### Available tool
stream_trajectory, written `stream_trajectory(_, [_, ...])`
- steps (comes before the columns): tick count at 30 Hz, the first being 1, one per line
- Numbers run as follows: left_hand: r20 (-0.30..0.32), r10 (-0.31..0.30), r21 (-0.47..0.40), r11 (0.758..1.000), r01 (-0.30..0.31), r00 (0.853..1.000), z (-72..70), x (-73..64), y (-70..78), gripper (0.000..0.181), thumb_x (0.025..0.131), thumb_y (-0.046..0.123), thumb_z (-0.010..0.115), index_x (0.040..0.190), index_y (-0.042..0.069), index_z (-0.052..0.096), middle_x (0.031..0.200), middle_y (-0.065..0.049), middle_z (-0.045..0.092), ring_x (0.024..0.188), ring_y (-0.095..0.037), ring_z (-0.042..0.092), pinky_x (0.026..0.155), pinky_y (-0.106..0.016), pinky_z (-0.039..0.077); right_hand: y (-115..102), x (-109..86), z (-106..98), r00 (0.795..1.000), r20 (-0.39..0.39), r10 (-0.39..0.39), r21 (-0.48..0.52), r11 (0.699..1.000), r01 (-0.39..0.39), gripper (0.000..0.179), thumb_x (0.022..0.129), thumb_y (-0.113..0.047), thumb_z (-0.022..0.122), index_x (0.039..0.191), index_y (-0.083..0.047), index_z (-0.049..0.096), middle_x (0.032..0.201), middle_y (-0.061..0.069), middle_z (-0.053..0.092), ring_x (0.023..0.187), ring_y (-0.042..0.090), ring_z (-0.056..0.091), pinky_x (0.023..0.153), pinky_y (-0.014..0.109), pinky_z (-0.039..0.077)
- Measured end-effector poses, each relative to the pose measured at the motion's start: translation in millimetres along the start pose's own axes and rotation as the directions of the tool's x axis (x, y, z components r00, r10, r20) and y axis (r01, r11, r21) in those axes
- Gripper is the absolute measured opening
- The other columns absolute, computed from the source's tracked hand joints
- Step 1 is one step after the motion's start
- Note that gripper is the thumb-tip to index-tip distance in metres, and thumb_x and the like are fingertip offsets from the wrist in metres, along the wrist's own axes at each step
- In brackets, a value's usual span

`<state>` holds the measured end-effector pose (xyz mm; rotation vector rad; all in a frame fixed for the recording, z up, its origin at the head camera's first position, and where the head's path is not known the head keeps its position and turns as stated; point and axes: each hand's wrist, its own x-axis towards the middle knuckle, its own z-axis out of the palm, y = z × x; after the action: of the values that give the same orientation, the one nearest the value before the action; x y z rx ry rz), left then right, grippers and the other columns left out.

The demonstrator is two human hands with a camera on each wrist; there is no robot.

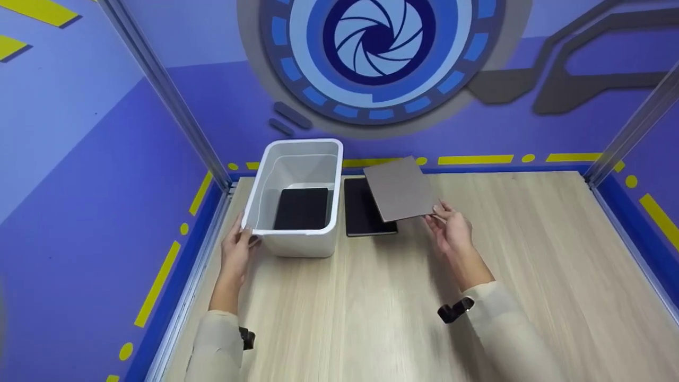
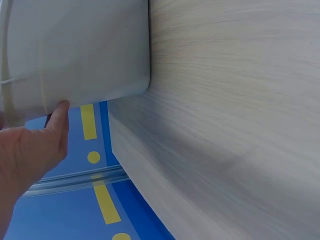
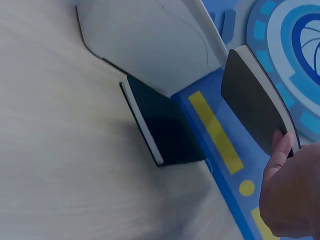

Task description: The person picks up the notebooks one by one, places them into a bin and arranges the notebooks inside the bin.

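Observation:
A white plastic bin (image 1: pixel 299 244) stands on the table with a black notebook (image 1: pixel 302 208) inside. My left hand (image 1: pixel 236 248) grips the bin's near left corner, thumb at the rim and fingers along the outer wall. In the left wrist view, fingers of the left hand (image 2: pixel 42 145) lie against the bin wall (image 2: pixel 90 55). My right hand (image 1: pixel 452 228) pinches a grey-brown notebook (image 1: pixel 401 189) by its near right corner, held raised and tilted. Partly beneath it in the head view, a second black notebook (image 1: pixel 363 212) lies flat on the table, right of the bin.
The wood-grain table (image 1: pixel 382 307) meets a blue printed wall (image 1: pixel 477 132) at the back. Metal frame posts (image 1: pixel 175 101) rise at the back corners, and a side panel (image 1: pixel 106 239) borders the left. A small black camera (image 1: pixel 455 310) sits on the right wrist.

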<state>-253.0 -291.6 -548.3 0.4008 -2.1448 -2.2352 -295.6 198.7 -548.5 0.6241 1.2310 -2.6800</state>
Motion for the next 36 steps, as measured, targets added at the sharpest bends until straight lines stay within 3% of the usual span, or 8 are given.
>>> stream_trajectory(5, [0.004, 0.041, 0.012, 0.999, -0.041, 0.999, 5.2, 1.1, 1.8, 0.057, 0.118, 0.021, 0.037, 0.172, 0.025, 0.021, 0.175, -0.022, 0.025, 0.155, -0.040, 0.040, 0.133, -0.055, 0.035, 3, -3.5, 19, 0.999, 0.045, -0.010, -0.004, 1.000, 0.011, 0.062, 0.113, -0.008, 0.045, 0.171, -0.010, 0.023, 0.124, -0.001, 0.053, 0.088, 0.009, 0.064, 0.082, 0.013, 0.059])
stream_trajectory(10, [-0.005, 0.051, 0.065, 0.997, -0.051, 0.999, 8.3, 2.2, 3.3, 0.059, 0.118, 0.022, 0.036, 0.173, 0.026, 0.017, 0.176, -0.022, 0.023, 0.157, -0.040, 0.038, 0.132, -0.056, 0.034, 6, -6.7, 39, 0.998, 0.051, -0.037, 0.028, 0.999, 0.035, 0.060, 0.112, -0.006, 0.047, 0.169, -0.007, 0.028, 0.115, 0.001, 0.056, 0.085, 0.010, 0.063, 0.081, 0.015, 0.060])
stream_trajectory(14, [-0.026, 0.071, 0.156, 0.986, -0.066, 0.997, 9.2, 2.7, 1.8, 0.059, 0.118, 0.025, 0.036, 0.173, 0.028, 0.016, 0.174, -0.022, 0.028, 0.154, -0.040, 0.043, 0.129, -0.055, 0.039, 10, -8.3, 51, 0.997, 0.055, -0.048, 0.039, 0.998, 0.046, 0.060, 0.112, -0.005, 0.048, 0.168, -0.007, 0.029, 0.118, 0.002, 0.056, 0.085, 0.011, 0.063, 0.083, 0.016, 0.060])
stream_trajectory(17, [-0.042, 0.077, 0.176, 0.982, -0.068, 0.996, 8.8, 3.8, -0.2, 0.057, 0.118, 0.026, 0.036, 0.173, 0.026, 0.019, 0.165, -0.026, 0.037, 0.149, -0.039, 0.048, 0.128, -0.056, 0.042, 13, -8.8, 57, 0.997, 0.050, -0.059, 0.038, 0.998, 0.057, 0.060, 0.112, -0.005, 0.047, 0.169, -0.007, 0.029, 0.125, 0.002, 0.051, 0.084, 0.010, 0.062, 0.083, 0.016, 0.060])
stream_trajectory(21, [-0.039, 0.066, 0.166, 0.984, -0.058, 0.997, 6.1, 3.2, -1.6, 0.056, 0.118, 0.027, 0.036, 0.172, 0.024, 0.019, 0.156, -0.028, 0.045, 0.142, -0.038, 0.052, 0.128, -0.056, 0.043, 17, -9.1, 63, 0.997, 0.018, -0.080, 0.050, 0.996, 0.079, 0.058, 0.111, -0.003, 0.048, 0.167, -0.007, 0.035, 0.128, 0.004, 0.052, 0.085, 0.010, 0.065, 0.081, 0.016, 0.061])
stream_trajectory(28, [-0.031, 0.058, 0.142, 0.989, -0.053, 0.998, 5.9, 0.2, -1.2, 0.056, 0.118, 0.024, 0.034, 0.172, 0.023, 0.017, 0.157, -0.030, 0.044, 0.144, -0.040, 0.050, 0.129, -0.057, 0.040, 15, -9.8, 75, 0.993, -0.006, -0.116, 0.077, 0.990, 0.117, 0.055, 0.110, -0.001, 0.049, 0.164, -0.003, 0.039, 0.121, 0.004, 0.050, 0.079, 0.009, 0.063, 0.077, 0.016, 0.061])
stream_trajectory(36, [-0.022, 0.067, 0.121, 0.991, -0.064, 0.998, 6.2, -0.3, -2.0, 0.055, 0.118, 0.022, 0.034, 0.171, 0.021, 0.019, 0.160, -0.030, 0.041, 0.147, -0.043, 0.049, 0.130, -0.059, 0.038, 21, -14.2, 97, 0.991, 0.030, -0.129, 0.057, 0.990, 0.128, 0.054, 0.110, -0.001, 0.048, 0.163, -0.001, 0.039, 0.112, 0.004, 0.050, 0.076, 0.008, 0.060, 0.074, 0.015, 0.060])
